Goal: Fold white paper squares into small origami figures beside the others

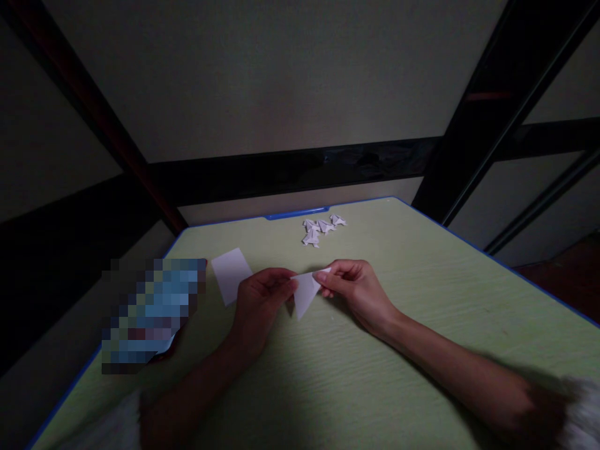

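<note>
Between my two hands is a small sheet of white paper (306, 294), folded to a triangle whose tip points down toward me. My left hand (264, 299) pinches its left corner between thumb and fingers. The right corner is pinched by my right hand (349, 282), thumb on top. Behind my left hand a flat white paper sheet (229, 274) lies on the table, its right corner partly covered. Farther back sit several small folded white paper figures (311, 236), close together.
A pale green table (403, 387) with a blue edge stands against a panelled wall (290, 81). Blue trim with a handle-like bar (297, 214) runs along its far side. At the left lies a blurred-out flat object (164, 312), bluish with a dark red edge.
</note>
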Motion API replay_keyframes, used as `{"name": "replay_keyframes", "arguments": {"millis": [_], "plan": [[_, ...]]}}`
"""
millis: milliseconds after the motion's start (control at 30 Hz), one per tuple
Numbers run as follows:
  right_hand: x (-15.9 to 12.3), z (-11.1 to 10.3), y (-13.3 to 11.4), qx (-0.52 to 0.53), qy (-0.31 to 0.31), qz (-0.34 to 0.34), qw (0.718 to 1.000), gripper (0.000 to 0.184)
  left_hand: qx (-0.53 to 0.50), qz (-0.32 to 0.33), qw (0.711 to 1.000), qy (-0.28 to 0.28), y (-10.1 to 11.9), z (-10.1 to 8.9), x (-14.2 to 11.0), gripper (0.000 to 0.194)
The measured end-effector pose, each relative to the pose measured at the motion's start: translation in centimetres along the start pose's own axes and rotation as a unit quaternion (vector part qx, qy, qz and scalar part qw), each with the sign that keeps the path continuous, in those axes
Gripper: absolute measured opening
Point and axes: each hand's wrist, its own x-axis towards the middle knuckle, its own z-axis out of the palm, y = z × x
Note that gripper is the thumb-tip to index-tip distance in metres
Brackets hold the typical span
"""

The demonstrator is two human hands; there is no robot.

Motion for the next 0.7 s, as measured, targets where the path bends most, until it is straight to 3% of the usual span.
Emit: {"name": "replay_keyframes", "arguments": {"millis": [233,700], "plan": [[0.36,-0.24,-0.1,0.046,-0.028,-0.01,0.998,0.011,-0.024,-0.013,0.999,0.024,-0.45,-0.19,0.16,0.015],[0.32,-0.24,-0.22,0.056,0.016,-0.029,0.998,0.005,-0.006,-0.001,1.0,0.009,-0.14,-0.16,-0.09,0.012]]}}
